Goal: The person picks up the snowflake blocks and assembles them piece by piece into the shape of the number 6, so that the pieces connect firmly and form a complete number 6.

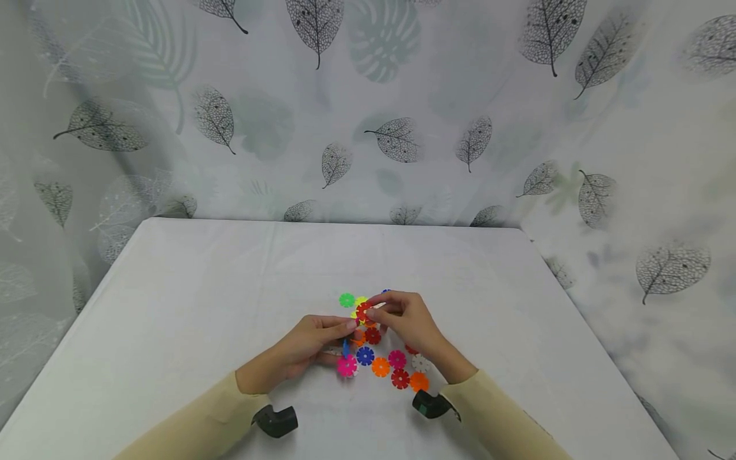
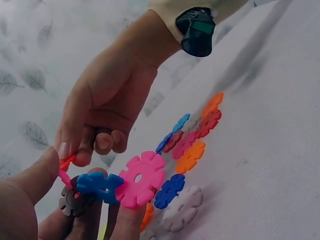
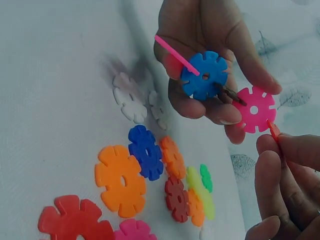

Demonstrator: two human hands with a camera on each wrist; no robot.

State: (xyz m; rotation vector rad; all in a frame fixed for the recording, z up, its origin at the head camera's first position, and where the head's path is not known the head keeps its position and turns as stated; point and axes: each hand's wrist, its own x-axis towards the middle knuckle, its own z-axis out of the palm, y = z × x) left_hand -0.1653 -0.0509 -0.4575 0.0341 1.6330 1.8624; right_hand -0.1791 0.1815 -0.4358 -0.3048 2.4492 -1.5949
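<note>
My left hand (image 1: 313,342) holds a short chain of notched plastic discs slotted together. In the left wrist view a pink disc (image 2: 150,170) ends the chain, followed by a blue disc (image 2: 95,183) and a dark grey disc (image 2: 72,205). At the chain's other end, the left thumb and fingers pinch a second pink disc (image 3: 263,102), seen in the right wrist view. Between thumb and fingertips, my right hand (image 1: 411,319) pinches a red disc (image 3: 274,131), its edge right at a notch of that second pink disc.
Loose discs lie on the white table (image 1: 190,306) under and around the hands. Among them are a green disc (image 1: 347,299), a dark blue disc (image 1: 365,356), an orange disc (image 1: 381,367) and a white disc (image 1: 420,363). A leaf-patterned curtain (image 1: 264,128) hangs behind the table.
</note>
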